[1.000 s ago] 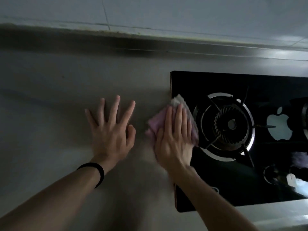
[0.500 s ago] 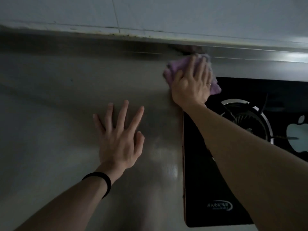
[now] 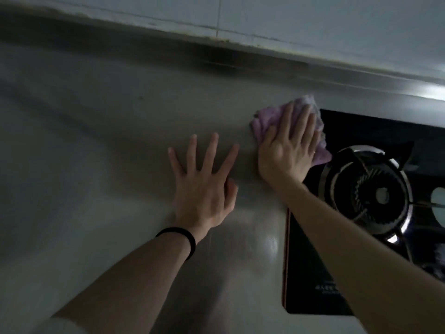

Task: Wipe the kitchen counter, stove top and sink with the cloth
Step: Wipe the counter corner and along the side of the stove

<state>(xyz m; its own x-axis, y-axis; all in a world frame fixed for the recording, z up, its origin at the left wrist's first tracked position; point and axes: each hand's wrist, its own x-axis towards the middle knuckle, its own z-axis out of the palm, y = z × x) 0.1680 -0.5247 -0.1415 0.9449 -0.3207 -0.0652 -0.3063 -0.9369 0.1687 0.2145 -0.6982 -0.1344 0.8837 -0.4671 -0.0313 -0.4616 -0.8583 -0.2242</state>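
A pink-purple cloth (image 3: 267, 116) lies over the far left corner of the black glass stove top (image 3: 310, 283), half on the steel counter (image 3: 84, 165). My right hand (image 3: 286, 150) presses flat on the cloth, fingers pointing toward the wall. My left hand (image 3: 204, 184) rests flat on the counter just left of it, fingers spread, holding nothing; a black band circles that wrist. The sink is not in view.
A round gas burner (image 3: 370, 196) with its pan support sits on the stove top right of my right hand. A raised steel backsplash ledge (image 3: 240, 59) runs along the tiled wall (image 3: 313, 20) behind the counter.
My right hand has pulled the cloth back from the backsplash ledge toward me, onto the stove's far left corner. My left hand has stayed planted on the counter.
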